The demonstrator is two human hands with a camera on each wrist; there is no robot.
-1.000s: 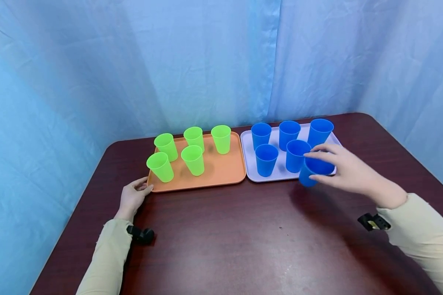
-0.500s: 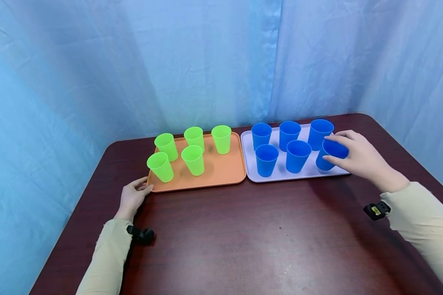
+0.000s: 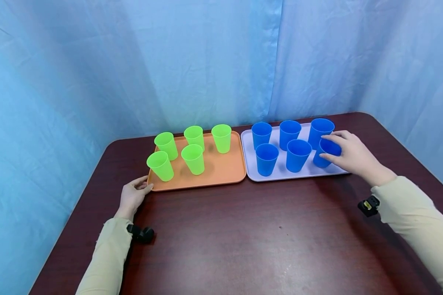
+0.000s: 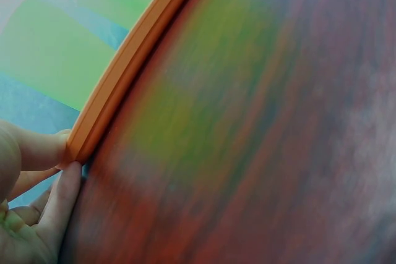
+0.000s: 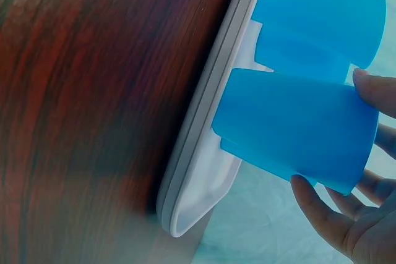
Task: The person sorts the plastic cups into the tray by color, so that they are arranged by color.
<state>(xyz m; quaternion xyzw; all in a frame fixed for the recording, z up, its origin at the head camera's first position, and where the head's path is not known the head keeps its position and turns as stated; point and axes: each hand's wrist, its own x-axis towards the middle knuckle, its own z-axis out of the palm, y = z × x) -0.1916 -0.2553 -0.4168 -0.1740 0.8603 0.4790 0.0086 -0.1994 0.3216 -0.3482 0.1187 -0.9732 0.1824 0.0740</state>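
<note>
My left hand point(image 3: 131, 198) pinches the near left corner of an orange tray point(image 3: 225, 168); in the left wrist view the thumb and fingers meet at its rim point(image 4: 117, 69). Several green cups stand on this tray, the closest one point(image 3: 162, 167) just above that hand. On the lavender tray point(image 3: 280, 177) to the right, several blue cups stand in two rows. My right hand point(image 3: 354, 153) holds the blue cup point(image 3: 322, 157) at the right end of the front row, thumb and fingers around its upper part. That cup point(image 5: 294, 131) appears upright on the tray.
Behind the held cup stands another blue cup point(image 3: 320, 131), very close to the fingers. The two trays sit side by side along the far part of a dark brown table point(image 3: 225, 237). Light blue curtains point(image 3: 206, 61) hang behind the table.
My right hand carried the blue cup from the lavender tray's front edge rightward and back onto the tray, then shifted it slightly left. My left hand stayed at the orange tray's corner.
</note>
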